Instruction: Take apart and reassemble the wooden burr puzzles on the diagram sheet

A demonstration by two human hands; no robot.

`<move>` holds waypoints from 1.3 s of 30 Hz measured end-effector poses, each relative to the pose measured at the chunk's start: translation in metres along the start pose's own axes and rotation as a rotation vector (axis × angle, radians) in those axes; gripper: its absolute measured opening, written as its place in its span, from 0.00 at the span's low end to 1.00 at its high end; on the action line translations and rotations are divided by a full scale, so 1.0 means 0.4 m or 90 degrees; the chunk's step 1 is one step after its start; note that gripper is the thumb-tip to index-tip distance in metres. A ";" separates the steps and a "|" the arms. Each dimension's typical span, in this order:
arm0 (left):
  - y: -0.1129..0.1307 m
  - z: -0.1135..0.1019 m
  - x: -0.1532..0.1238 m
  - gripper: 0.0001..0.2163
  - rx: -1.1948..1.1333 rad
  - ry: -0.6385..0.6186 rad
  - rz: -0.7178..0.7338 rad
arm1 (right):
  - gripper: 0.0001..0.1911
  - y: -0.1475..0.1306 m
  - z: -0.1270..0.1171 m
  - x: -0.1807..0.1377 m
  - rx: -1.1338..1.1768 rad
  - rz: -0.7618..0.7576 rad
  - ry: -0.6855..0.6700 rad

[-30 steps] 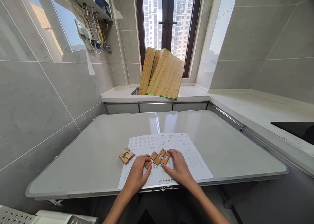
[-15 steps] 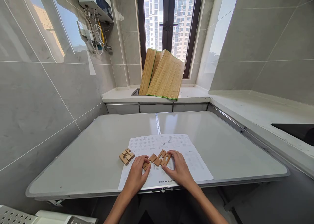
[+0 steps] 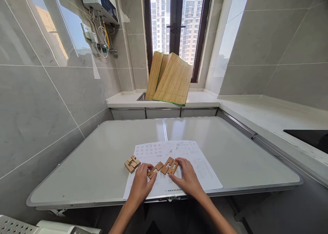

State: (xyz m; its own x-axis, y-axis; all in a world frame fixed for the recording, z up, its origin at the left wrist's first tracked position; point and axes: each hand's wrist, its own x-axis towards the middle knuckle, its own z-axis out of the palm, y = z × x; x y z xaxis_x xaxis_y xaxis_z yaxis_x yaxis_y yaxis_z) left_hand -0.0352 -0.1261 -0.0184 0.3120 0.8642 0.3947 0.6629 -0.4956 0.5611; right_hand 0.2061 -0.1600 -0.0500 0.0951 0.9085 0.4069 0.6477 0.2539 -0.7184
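Observation:
Three notched wooden puzzle pieces (image 3: 165,166) lie side by side on a printed paper sheet (image 3: 202,169) near the table's front edge. My left hand (image 3: 141,183) rests on the sheet with its fingertips touching the leftmost piece (image 3: 154,169), fingers loosely extended. My right hand (image 3: 188,178) lies flat on the paper, its fingertips against the rightmost piece (image 3: 173,167). A small cluster of joined wooden pieces (image 3: 132,163) sits on the bare table just left of the sheet, untouched.
The white table (image 3: 102,159) has a raised rim and meets tiled walls on the left. Folded bamboo mats (image 3: 170,77) lean on the counter by the window. A dark hob (image 3: 307,137) sits in the right counter. A perforated tray (image 3: 15,225) shows at bottom left.
The leftmost piece has been shifted and straightened under my left fingertips, lining up closer with the other two. My right hand has stayed on the rightmost piece.

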 end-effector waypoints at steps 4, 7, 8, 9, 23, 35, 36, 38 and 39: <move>-0.002 0.004 0.002 0.08 0.021 0.016 0.004 | 0.28 0.001 0.000 0.000 0.001 -0.004 0.010; -0.001 0.005 0.003 0.10 0.040 0.017 0.000 | 0.28 -0.001 0.000 -0.001 0.003 -0.006 0.016; -0.001 0.006 0.003 0.10 0.045 0.019 0.000 | 0.28 -0.002 -0.001 -0.001 0.005 -0.005 0.017; -0.001 0.006 0.003 0.10 0.050 0.022 -0.001 | 0.28 -0.003 -0.002 -0.001 0.007 -0.003 0.018; 0.005 0.007 0.001 0.10 0.130 0.047 0.008 | 0.27 -0.007 -0.007 0.000 0.025 0.011 0.029; -0.002 0.011 0.002 0.14 0.149 0.043 0.015 | 0.28 -0.011 -0.008 0.002 0.045 0.017 0.035; -0.001 0.010 0.002 0.14 0.142 0.039 0.009 | 0.28 -0.011 -0.007 0.003 0.051 0.020 0.035; 0.000 0.007 0.003 0.16 0.124 0.032 -0.002 | 0.27 -0.010 -0.005 0.003 0.065 0.025 0.037; 0.001 0.005 0.003 0.17 0.113 0.031 -0.009 | 0.27 -0.010 -0.005 0.003 0.073 0.028 0.039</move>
State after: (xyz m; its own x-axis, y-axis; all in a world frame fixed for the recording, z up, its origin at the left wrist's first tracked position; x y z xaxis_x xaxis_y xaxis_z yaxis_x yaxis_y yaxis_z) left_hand -0.0333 -0.1250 -0.0190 0.2717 0.8634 0.4251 0.7776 -0.4572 0.4317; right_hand 0.2050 -0.1604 -0.0454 0.1700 0.8985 0.4048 0.5510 0.2539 -0.7950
